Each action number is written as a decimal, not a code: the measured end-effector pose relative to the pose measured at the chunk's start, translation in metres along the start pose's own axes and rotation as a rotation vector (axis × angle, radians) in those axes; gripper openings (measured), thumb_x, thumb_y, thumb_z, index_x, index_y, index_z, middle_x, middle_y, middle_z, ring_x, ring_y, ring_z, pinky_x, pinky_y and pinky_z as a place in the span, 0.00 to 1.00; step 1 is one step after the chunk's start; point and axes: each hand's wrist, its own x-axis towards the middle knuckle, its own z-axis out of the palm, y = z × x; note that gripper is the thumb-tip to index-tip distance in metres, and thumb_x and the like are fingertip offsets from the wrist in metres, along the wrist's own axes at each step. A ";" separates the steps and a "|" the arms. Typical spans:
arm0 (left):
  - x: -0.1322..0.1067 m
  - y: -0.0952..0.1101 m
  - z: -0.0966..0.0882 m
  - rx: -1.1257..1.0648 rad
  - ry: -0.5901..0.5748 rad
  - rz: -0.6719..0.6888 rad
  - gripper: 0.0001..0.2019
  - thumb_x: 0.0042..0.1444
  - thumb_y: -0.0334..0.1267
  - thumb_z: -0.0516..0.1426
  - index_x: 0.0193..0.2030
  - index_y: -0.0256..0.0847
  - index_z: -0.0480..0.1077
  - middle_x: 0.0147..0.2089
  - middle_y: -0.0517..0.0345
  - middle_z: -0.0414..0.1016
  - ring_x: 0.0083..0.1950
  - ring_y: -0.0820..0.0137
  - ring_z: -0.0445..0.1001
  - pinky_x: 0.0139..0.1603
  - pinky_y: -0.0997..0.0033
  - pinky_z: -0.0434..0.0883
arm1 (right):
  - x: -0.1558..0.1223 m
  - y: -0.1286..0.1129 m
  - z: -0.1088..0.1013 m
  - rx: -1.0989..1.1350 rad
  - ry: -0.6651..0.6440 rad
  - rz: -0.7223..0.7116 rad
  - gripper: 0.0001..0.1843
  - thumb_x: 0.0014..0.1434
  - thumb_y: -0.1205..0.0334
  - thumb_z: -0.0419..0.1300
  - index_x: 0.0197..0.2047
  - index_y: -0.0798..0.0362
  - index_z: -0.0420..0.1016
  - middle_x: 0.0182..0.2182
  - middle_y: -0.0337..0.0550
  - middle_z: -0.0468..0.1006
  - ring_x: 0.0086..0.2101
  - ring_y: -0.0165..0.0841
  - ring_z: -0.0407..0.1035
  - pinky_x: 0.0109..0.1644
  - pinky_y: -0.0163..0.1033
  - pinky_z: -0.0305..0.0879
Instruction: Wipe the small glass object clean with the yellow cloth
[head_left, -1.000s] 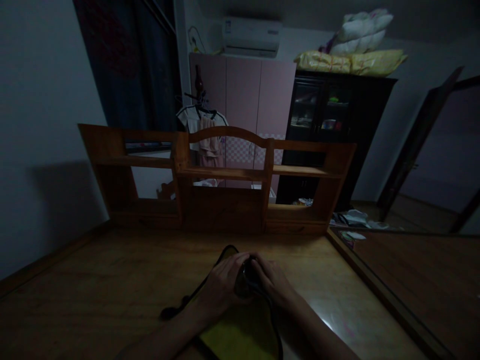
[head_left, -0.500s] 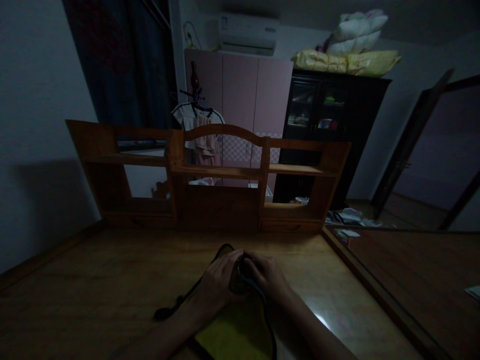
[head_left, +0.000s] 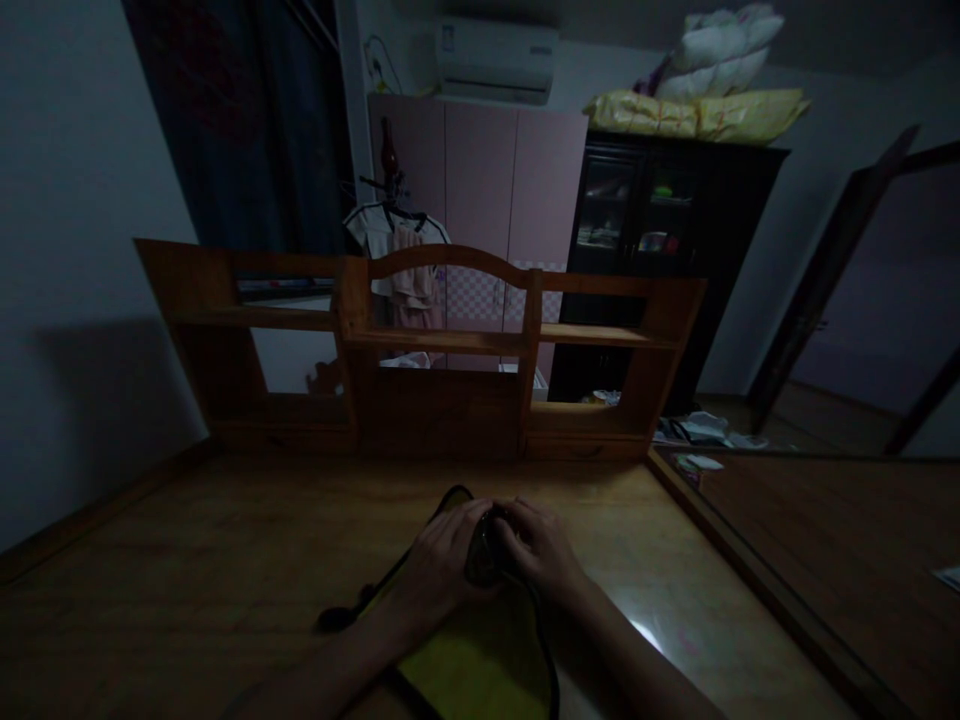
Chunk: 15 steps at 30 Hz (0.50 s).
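Both of my hands meet over a yellow-green piece of fabric with black edging [head_left: 472,660], which lies on the wooden table. My left hand [head_left: 442,550] is wrapped round a small, dark, glossy rounded object [head_left: 482,560]; it is too dim to tell its kind. From the other side, my right hand [head_left: 536,545] closes on the top of the same object, thumb pressed in toward it. A black strap end [head_left: 337,618] sticks out from the fabric to the left of my left wrist. My fingers partly cover the object's upper end.
A wooden shelf unit [head_left: 435,345] with small drawers stands along the back of the tabletop [head_left: 225,560]. A raised wooden edge [head_left: 739,545] runs down the right side, with a brown surface [head_left: 840,540] beyond. The white wall [head_left: 82,400] borders the left.
The dark object has shifted slightly right with both hands, and more of its glossy side shows. My right thumb has moved a little. The view has tilted slightly.
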 end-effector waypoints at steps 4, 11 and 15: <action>0.000 0.000 0.000 -0.008 -0.013 -0.009 0.39 0.46 0.47 0.65 0.63 0.40 0.53 0.58 0.46 0.68 0.57 0.57 0.70 0.59 0.56 0.68 | 0.000 -0.003 -0.004 0.046 0.006 -0.008 0.15 0.67 0.62 0.48 0.52 0.50 0.72 0.42 0.46 0.77 0.43 0.36 0.72 0.48 0.40 0.66; -0.002 -0.001 -0.001 -0.028 -0.013 -0.022 0.39 0.47 0.47 0.64 0.64 0.41 0.53 0.59 0.46 0.67 0.58 0.56 0.69 0.60 0.55 0.67 | 0.001 -0.001 -0.001 0.054 0.002 0.001 0.14 0.67 0.61 0.50 0.51 0.50 0.72 0.42 0.46 0.77 0.43 0.37 0.72 0.48 0.40 0.66; -0.002 -0.002 0.001 -0.037 -0.013 -0.031 0.39 0.47 0.46 0.64 0.63 0.41 0.53 0.58 0.46 0.68 0.58 0.56 0.69 0.58 0.55 0.68 | 0.002 -0.001 -0.001 0.063 0.010 -0.012 0.13 0.66 0.62 0.50 0.50 0.50 0.72 0.41 0.45 0.77 0.42 0.36 0.72 0.47 0.40 0.66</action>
